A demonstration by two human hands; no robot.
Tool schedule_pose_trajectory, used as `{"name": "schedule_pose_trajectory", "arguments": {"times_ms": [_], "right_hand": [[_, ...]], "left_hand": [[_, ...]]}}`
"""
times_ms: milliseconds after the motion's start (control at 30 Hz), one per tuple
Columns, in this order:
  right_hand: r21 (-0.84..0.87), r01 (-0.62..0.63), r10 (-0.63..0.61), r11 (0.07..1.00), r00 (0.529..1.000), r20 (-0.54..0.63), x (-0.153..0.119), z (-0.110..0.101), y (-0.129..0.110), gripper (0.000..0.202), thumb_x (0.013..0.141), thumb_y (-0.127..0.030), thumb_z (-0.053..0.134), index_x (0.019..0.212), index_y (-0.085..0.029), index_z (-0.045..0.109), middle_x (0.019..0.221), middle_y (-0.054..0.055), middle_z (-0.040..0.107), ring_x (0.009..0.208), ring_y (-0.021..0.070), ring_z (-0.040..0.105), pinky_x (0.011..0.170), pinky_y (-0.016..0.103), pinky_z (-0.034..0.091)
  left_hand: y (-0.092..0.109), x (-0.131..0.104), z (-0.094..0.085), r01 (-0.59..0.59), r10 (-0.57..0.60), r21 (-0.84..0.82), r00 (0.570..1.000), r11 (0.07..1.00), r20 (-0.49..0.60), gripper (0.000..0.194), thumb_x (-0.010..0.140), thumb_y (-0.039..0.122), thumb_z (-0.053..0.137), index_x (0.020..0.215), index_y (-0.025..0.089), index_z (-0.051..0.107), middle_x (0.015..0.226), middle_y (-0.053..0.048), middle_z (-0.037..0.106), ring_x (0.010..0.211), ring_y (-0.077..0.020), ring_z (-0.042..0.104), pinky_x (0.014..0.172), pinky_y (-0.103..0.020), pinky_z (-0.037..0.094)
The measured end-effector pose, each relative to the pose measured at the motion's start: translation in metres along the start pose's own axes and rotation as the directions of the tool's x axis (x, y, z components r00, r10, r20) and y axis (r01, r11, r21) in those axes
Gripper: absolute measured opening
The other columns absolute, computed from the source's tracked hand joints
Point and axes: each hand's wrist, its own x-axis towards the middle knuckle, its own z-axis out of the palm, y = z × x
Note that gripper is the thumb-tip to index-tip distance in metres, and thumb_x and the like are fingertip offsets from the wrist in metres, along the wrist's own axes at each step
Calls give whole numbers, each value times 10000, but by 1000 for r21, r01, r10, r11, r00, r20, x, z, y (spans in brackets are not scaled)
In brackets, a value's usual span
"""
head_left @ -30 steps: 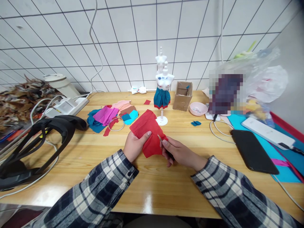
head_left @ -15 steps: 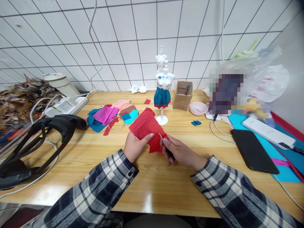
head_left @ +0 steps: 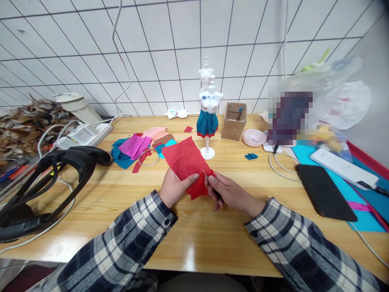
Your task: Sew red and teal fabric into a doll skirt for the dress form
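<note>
My left hand (head_left: 175, 187) is closed on the left lower edge of a crinkled red sheet (head_left: 190, 160) that looks like crepe paper, thumb on top. Its lower edge is jagged. In my right hand (head_left: 231, 192) is a pair of small scissors (head_left: 206, 175), their metal tip lying over the red sheet and the dark handles mostly hidden by my fingers. Just beyond stands a small white mannequin (head_left: 211, 101) in a teal skirt (head_left: 207, 123) with red trim. A second white mannequin (head_left: 206, 75) is partly hidden behind it.
Left are coloured paper pieces (head_left: 133, 147), a ring (head_left: 148, 158), a black headset (head_left: 85, 162) and a power strip (head_left: 88, 136). A cardboard box (head_left: 234, 121), pink bowl (head_left: 253, 138), teal scraps (head_left: 251, 156), phone (head_left: 325, 192) and white power bank (head_left: 343, 168) lie right.
The red sheet has turned and shifted slightly left, with its lower corner nearer to me. Both hands keep their hold, and the scissors stay in nearly the same spot.
</note>
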Motion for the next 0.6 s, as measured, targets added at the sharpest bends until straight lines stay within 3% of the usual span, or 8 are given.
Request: {"name": "schedule_pose_trajectory", "arguments": {"times_ms": [467,600], "right_hand": [[19,37,-37,999,999,-1,2,-1,0,446,909,-653,406,826,-215,421,620,-86,421,425,46,369,454,251,560],[12,14,-14,1000,1000,-13,2,-1,1,466,903,-668,404,818,-210,427,630,-80,455,427,52,439,454,244,552]], "left_hand": [[-3,-1,1,16,-16,-44,1000,999,-7,406,735,362,786,1039,142,632,1065,-115,721,982,-277,682,898,-417,543],[-4,0,1,10,-11,-32,1000,999,-22,383,747,370,774,1020,142,633,1039,-110,721,956,-268,681,883,-410,545]]}}
